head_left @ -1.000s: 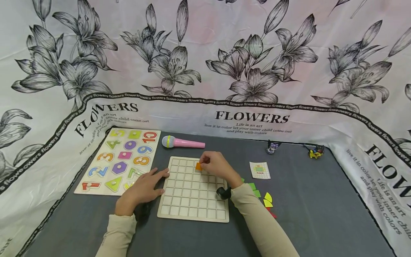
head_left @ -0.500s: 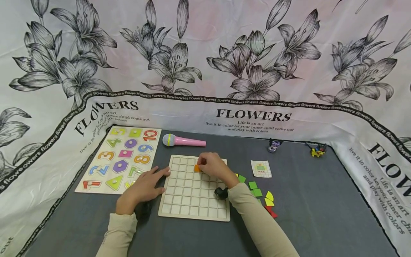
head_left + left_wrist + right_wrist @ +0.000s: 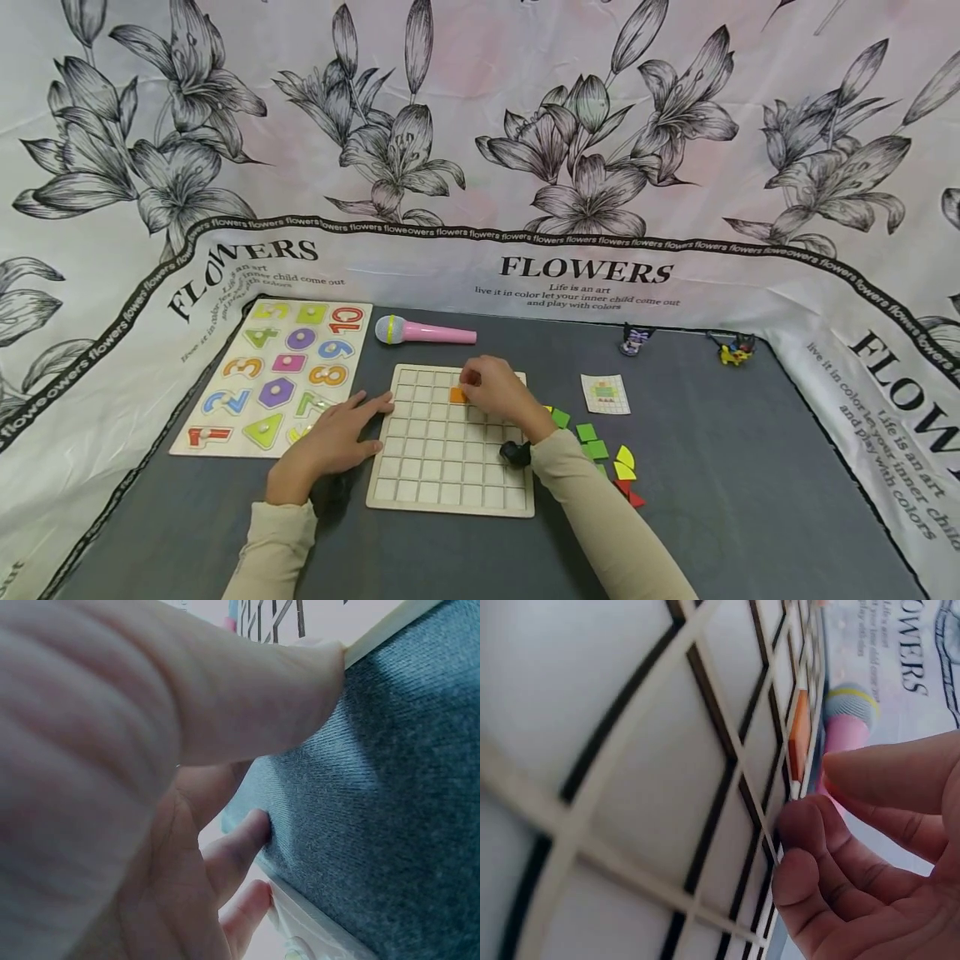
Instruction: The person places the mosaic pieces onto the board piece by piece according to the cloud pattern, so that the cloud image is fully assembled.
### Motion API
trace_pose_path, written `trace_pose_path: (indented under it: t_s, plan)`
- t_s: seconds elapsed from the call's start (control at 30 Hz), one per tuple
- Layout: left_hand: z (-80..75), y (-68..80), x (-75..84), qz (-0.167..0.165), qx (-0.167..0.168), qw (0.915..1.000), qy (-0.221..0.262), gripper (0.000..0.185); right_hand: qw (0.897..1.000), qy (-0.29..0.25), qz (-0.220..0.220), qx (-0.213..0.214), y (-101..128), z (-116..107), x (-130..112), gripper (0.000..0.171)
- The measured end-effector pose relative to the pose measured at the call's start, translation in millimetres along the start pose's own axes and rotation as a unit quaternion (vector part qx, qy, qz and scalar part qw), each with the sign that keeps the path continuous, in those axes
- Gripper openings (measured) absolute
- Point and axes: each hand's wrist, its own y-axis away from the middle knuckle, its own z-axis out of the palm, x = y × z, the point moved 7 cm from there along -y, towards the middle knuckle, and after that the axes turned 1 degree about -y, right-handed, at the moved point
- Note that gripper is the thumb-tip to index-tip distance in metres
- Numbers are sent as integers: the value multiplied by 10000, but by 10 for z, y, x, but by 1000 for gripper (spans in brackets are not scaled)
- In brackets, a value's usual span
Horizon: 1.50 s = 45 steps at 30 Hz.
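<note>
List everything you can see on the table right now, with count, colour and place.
grid board: one, pale wood, centre of the table.
orange tile: one, in a cell near the board's far edge, at the right fingertips.
number and shape puzzle: one, pale board with many-coloured pieces, left of the grid board.
toy microphone: one, pink with grey head, beyond the grid board.
pattern card: one, white, right of the board.
loose tiles: several, green, yellow, red, by the right forearm.
small figures: two, far right edge, one dark, one yellow.
table cloth: one, dark grey.
left hand: flat, touching the board's left edge.
right hand: at the orange tile.
</note>
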Motion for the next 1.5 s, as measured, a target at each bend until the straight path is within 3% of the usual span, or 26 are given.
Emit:
trace_pose_path:
  t_s: [0.23,0.63,1.0,1.3,1.5]
  plan:
    - [-12,38,-12,82,69,9999,93,61,9963,-746,247,341,193,-160,101,12]
    - [-28,63,-54,156,107,9998,85,63,9949,-825,252,520,521,-437,248,23]
    - [-14,49,-49,269,109,9996,45,62,9976,-477,325,392,785,-598,480,25]
    - [-9,22,5,400,128,9991,16,61,9996,107,201,-140,894,-604,609,27]
    - [-6,18,-14,224,9,9997,13,63,9987,417,47,-291,879,-570,627,25]
